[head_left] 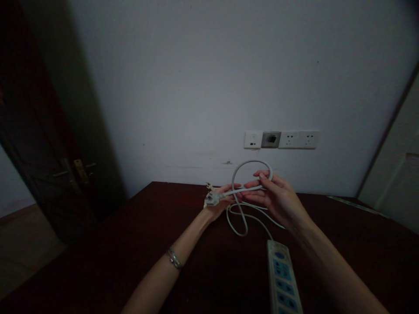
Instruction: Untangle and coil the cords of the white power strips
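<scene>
A looped light grey power cord [252, 162] is held up between my two hands over the dark table. My right hand [281, 196] pinches the loop between thumb and fingers. My left hand [218, 209] reaches in palm up from the left, its fingers partly hidden behind the cord they hold. A grey plug [212, 199] lies over the left palm near the wrist, prongs turned outward. Just behind it shows a second, smaller plug [208, 186]. More cord hangs below the hands, and one length runs to a white power strip [275, 261] with blue socket faces.
Behind the dark red table [196, 279] stands a white wall with a row of sockets [296, 139] and a grey wall plate [271, 139]. A dark door with a handle [60, 173] is at the left. A pale door or panel [393, 174] stands at the right.
</scene>
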Motion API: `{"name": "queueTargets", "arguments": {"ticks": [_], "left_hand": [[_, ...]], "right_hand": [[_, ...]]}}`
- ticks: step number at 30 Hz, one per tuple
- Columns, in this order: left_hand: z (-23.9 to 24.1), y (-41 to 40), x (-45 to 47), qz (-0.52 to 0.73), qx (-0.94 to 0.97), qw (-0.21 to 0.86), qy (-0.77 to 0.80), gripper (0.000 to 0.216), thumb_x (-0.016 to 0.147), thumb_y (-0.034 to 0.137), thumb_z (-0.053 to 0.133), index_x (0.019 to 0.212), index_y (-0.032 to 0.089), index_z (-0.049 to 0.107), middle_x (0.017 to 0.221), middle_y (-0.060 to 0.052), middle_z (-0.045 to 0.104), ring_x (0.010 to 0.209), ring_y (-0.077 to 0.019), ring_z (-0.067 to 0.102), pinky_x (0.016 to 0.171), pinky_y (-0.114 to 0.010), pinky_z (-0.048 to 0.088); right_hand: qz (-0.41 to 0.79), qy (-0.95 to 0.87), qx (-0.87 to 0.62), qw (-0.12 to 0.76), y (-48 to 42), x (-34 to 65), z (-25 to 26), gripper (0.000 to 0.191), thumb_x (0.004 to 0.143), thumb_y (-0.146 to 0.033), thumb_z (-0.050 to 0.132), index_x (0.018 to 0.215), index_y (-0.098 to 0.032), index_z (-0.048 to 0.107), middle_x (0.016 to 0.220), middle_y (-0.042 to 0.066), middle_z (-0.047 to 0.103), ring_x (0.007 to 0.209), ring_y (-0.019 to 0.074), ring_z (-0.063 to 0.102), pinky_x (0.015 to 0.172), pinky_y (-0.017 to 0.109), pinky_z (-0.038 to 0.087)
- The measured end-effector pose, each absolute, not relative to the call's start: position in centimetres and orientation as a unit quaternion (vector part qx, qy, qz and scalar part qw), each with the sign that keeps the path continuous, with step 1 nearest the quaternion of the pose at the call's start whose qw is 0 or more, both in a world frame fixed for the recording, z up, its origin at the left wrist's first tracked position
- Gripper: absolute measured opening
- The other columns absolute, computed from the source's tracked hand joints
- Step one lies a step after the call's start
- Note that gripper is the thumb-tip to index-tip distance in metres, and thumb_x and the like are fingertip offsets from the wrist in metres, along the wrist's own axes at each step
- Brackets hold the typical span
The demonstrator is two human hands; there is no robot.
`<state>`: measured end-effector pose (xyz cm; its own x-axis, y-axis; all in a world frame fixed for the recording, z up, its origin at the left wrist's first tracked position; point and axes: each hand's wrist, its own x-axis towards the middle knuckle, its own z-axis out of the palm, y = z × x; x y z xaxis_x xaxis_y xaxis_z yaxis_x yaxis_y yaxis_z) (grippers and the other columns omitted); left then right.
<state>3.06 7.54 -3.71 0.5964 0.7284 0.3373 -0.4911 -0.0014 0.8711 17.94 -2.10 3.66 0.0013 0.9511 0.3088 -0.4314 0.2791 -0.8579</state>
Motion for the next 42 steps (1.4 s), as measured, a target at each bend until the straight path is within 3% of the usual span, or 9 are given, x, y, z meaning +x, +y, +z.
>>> {"name": "queueTargets", "arguments": {"ticks": [3, 9, 15, 21, 26, 29, 33, 38, 42], "left_hand": [[-4.4, 7.3, 3.7, 0.377, 0.619, 0.680, 0.109, 0.055, 0.062, 0.014, 0.074, 0.114, 0.018, 0.055, 0.089, -0.004, 0.061, 0.083, -0.0139, 0.058, 0.079, -0.027, 0.043], [-3.5, 6.8, 4.1, 0.426, 0.565, 0.698, 0.113, 0.057, 0.073, 0.054, 0.062, 0.113, 0.015, 0.053, 0.090, -0.008, 0.061, 0.075, -0.0160, 0.060, 0.070, -0.033, 0.050], [-2.0, 7.1, 3.5, 0.510, 0.496, 0.671, 0.211, 0.039, 0.084, 0.041, 0.049, 0.110, 0.012, 0.054, 0.080, -0.007, 0.060, 0.059, -0.0135, 0.059, 0.053, -0.028, 0.050], [-0.8, 7.0, 2.2, 0.465, 0.566, 0.640, 0.232, 0.034, 0.082, 0.041, 0.051, 0.097, 0.011, 0.057, 0.062, -0.001, 0.054, 0.045, -0.0100, 0.051, 0.041, -0.021, 0.043], [-0.7, 6.9, 1.9, 0.384, 0.645, 0.607, 0.262, 0.033, 0.083, 0.045, 0.047, 0.084, 0.013, 0.056, 0.056, -0.001, 0.053, 0.042, -0.0094, 0.050, 0.037, -0.019, 0.039], [-0.9, 6.9, 2.0, 0.347, 0.679, 0.582, 0.281, 0.040, 0.084, 0.051, 0.044, 0.081, 0.013, 0.055, 0.055, -0.001, 0.055, 0.040, -0.0086, 0.049, 0.037, -0.018, 0.038], [-0.8, 6.7, 1.9, 0.331, 0.707, 0.551, 0.294, 0.043, 0.084, 0.054, 0.042, 0.084, 0.013, 0.056, 0.055, -0.001, 0.055, 0.038, -0.0083, 0.048, 0.035, -0.017, 0.036], [-0.5, 5.8, 1.8, 0.258, 0.751, 0.532, 0.295, 0.042, 0.085, 0.052, 0.042, 0.086, 0.013, 0.058, 0.055, -0.002, 0.057, 0.035, -0.0079, 0.046, 0.037, -0.019, 0.034], [-0.6, 5.0, 2.2, 0.257, 0.763, 0.521, 0.285, 0.039, 0.084, 0.051, 0.044, 0.083, 0.014, 0.059, 0.059, -0.004, 0.060, 0.036, -0.0089, 0.046, 0.038, -0.022, 0.035]], "right_hand": [[0.506, -0.433, -0.263, 0.698, -1.3, 17.7, 2.9, 0.024, 0.073, -0.030, 0.068, 0.089, -0.020, 0.054, 0.075, 0.005, 0.070, 0.072, 0.0214, 0.070, 0.067, 0.032, 0.058], [0.488, -0.430, -0.277, 0.707, -0.2, 17.6, 2.0, 0.022, 0.072, -0.031, 0.069, 0.087, -0.018, 0.058, 0.077, 0.006, 0.070, 0.076, 0.0223, 0.069, 0.070, 0.034, 0.058], [0.562, -0.485, -0.339, 0.578, 0.2, 17.6, 1.4, 0.018, 0.073, -0.025, 0.066, 0.087, -0.013, 0.063, 0.091, 0.012, 0.070, 0.080, 0.0216, 0.069, 0.074, 0.032, 0.056], [0.528, -0.532, -0.411, 0.520, -0.8, 20.0, 2.6, 0.049, 0.066, -0.024, 0.073, 0.112, -0.020, 0.058, 0.114, 0.011, 0.063, 0.091, 0.0216, 0.066, 0.085, 0.036, 0.052], [0.431, -0.549, -0.462, 0.547, -0.6, 21.1, 3.1, 0.048, 0.066, -0.035, 0.073, 0.110, -0.019, 0.061, 0.104, 0.010, 0.067, 0.093, 0.0219, 0.064, 0.082, 0.035, 0.051], [0.356, -0.576, -0.462, 0.574, -0.4, 20.4, 2.8, 0.047, 0.065, -0.036, 0.072, 0.108, -0.018, 0.062, 0.087, 0.006, 0.069, 0.075, 0.0186, 0.065, 0.067, 0.030, 0.052], [0.214, -0.676, -0.489, 0.509, -0.7, 19.8, 2.6, 0.025, 0.072, -0.038, 0.064, 0.084, -0.017, 0.069, 0.062, 0.002, 0.064, 0.054, 0.0149, 0.057, 0.052, 0.027, 0.044], [0.107, -0.698, -0.488, 0.512, -0.7, 19.3, 1.8, 0.029, 0.064, -0.036, 0.071, 0.090, -0.023, 0.072, 0.085, 0.007, 0.069, 0.076, 0.0227, 0.062, 0.071, 0.036, 0.047], [0.084, -0.733, -0.473, 0.481, -0.5, 18.7, 1.3, 0.027, 0.070, -0.030, 0.066, 0.096, -0.026, 0.071, 0.093, 0.007, 0.068, 0.084, 0.0236, 0.062, 0.081, 0.040, 0.046]]}}
